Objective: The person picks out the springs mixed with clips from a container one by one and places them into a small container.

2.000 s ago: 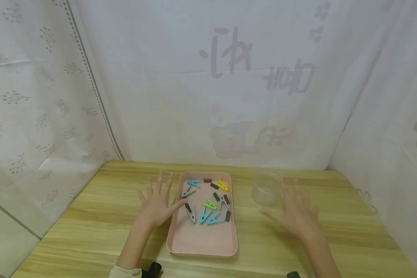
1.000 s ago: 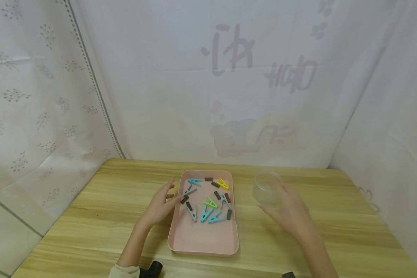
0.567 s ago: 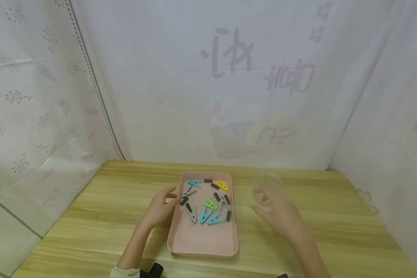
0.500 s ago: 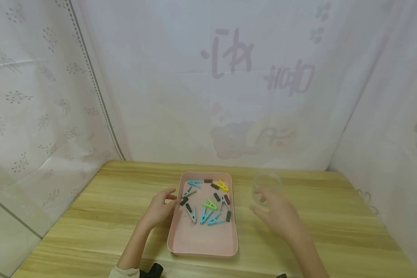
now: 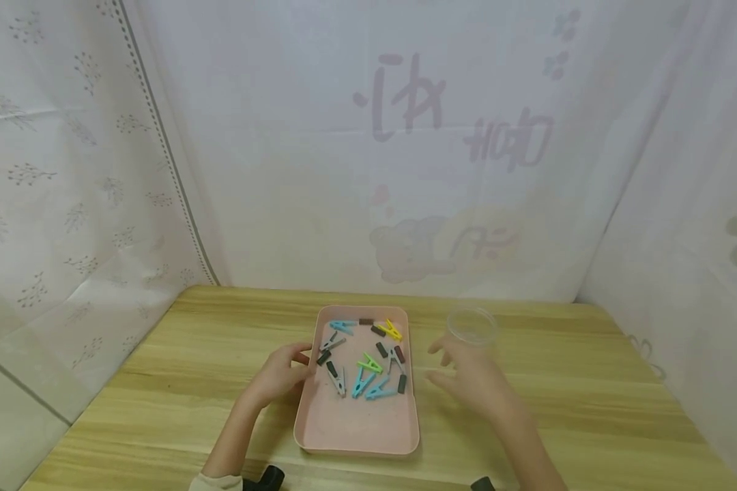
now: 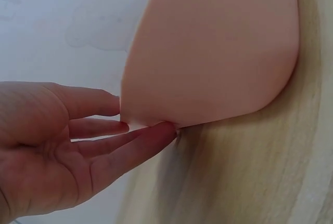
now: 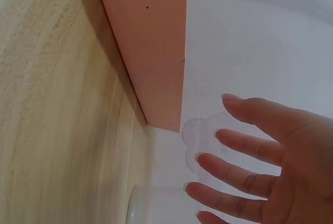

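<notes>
Item: pink tray (image 5: 356, 436), lying mid-table (image 5: 178, 382), carrying loose clothespins (image 5: 368, 365). Your left hand (image 5: 279, 375) is touching its left rim with nearly straight fingers (image 6: 135, 148), gripping nothing; your right hand (image 5: 473, 378) is hovering spread and empty between tray and clear cup (image 5: 469, 327). The tray is looking light, stiff and smooth, likely slippery, so be taking it by both long rims, level.
</notes>
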### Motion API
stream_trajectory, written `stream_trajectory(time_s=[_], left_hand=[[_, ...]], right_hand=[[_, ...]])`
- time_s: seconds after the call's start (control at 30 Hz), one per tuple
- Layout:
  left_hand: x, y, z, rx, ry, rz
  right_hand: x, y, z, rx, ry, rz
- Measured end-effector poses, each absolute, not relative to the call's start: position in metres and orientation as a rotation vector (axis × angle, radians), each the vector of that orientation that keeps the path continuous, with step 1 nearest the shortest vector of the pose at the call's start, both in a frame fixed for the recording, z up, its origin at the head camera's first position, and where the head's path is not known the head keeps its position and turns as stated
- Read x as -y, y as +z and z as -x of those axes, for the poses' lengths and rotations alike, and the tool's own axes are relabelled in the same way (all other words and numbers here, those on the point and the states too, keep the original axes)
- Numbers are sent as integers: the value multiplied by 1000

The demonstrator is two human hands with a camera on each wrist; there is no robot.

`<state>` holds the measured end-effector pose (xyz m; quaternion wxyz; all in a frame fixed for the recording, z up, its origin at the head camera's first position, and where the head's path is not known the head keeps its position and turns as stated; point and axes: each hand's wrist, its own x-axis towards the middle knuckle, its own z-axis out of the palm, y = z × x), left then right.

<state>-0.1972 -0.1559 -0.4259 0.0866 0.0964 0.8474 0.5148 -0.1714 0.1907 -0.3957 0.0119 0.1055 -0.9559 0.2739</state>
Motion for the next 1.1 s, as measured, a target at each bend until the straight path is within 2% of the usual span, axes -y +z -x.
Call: stream_trajectory(time_s=[0.73, 1.1], left_hand=[[158, -426, 198, -2458, 1566, -325], [157, -424, 197, -2464, 1563, -316]], right_hand=[[-159, -401, 182, 3088, 898, -374], [-148, -406, 183, 3096, 762, -435]])
